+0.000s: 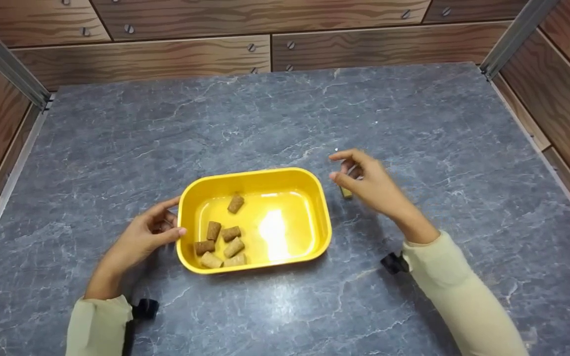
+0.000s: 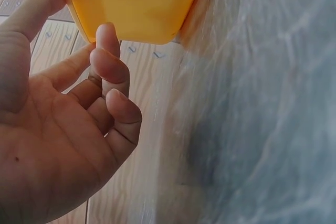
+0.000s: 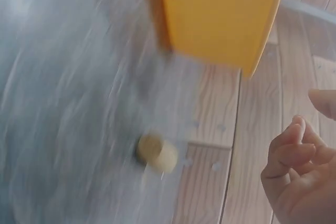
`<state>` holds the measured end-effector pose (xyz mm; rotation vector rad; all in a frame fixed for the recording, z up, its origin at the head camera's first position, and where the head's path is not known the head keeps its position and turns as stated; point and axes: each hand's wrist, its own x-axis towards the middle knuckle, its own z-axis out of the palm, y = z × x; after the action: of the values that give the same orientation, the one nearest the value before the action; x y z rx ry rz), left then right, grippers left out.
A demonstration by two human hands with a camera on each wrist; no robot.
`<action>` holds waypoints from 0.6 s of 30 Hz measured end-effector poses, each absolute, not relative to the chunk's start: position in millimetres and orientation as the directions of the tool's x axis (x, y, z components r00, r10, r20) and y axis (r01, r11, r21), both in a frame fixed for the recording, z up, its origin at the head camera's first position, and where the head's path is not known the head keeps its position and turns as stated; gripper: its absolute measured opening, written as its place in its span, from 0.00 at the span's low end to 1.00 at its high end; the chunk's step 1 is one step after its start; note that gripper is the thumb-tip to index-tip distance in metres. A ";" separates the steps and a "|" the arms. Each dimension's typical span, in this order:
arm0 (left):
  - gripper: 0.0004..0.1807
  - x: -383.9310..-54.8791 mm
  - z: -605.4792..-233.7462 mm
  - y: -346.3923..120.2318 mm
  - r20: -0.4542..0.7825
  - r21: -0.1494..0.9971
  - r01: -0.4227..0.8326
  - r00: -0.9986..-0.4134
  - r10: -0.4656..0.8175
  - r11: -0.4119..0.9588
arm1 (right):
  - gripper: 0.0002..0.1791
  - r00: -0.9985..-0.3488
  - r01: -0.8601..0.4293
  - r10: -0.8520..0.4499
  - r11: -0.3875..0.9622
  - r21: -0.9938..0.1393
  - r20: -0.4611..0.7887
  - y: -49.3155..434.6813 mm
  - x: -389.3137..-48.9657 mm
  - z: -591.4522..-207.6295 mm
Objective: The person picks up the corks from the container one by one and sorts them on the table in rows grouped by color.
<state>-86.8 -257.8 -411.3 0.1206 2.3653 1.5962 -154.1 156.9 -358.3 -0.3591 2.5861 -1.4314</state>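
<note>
A yellow plastic tub point(image 1: 254, 269) with rounded corners stands on the tabletop. Several short corks point(image 1: 234, 247), some darker brown and some pale, lie mostly in its left half. At the tub's left end, my left hand point(image 1: 139, 237) holds the rim, thumb tip over the edge and index finger against the outside; the other fingers curl below, as the left wrist view shows. My right hand point(image 1: 371, 185) hovers right of the tub, thumb and index finger apart with nothing between them. One pale cork point(image 3: 159, 154) lies on the table near it, partly hidden by this hand in the head view.
A grey marble-patterned tabletop point(image 1: 275, 118) spreads around the tub. Wood-patterned panels point(image 1: 181, 59) close it in at the back and both sides, with metal posts point(image 1: 507, 44) at the back corners. Each wrist carries a black camera mount point(image 1: 145, 309).
</note>
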 end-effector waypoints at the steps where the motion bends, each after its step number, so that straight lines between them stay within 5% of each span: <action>1: 0.37 -86.6 -411.1 -257.9 -0.186 0.921 -0.090 -0.956 0.225 0.379 | 0.20 -0.957 -0.123 -0.290 0.490 -0.863 -0.028 152.8 -152.7 -357.8; 18: 0.37 -86.7 -413.0 -258.3 -0.175 0.934 -0.087 -0.957 0.231 0.347 | 0.23 -0.888 -0.007 -0.442 0.282 -0.959 -0.124 91.0 -132.8 -360.5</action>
<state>-86.7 -258.3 -413.0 0.1284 2.3374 1.6458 -132.8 91.0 -360.5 -0.4061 2.1908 -1.6371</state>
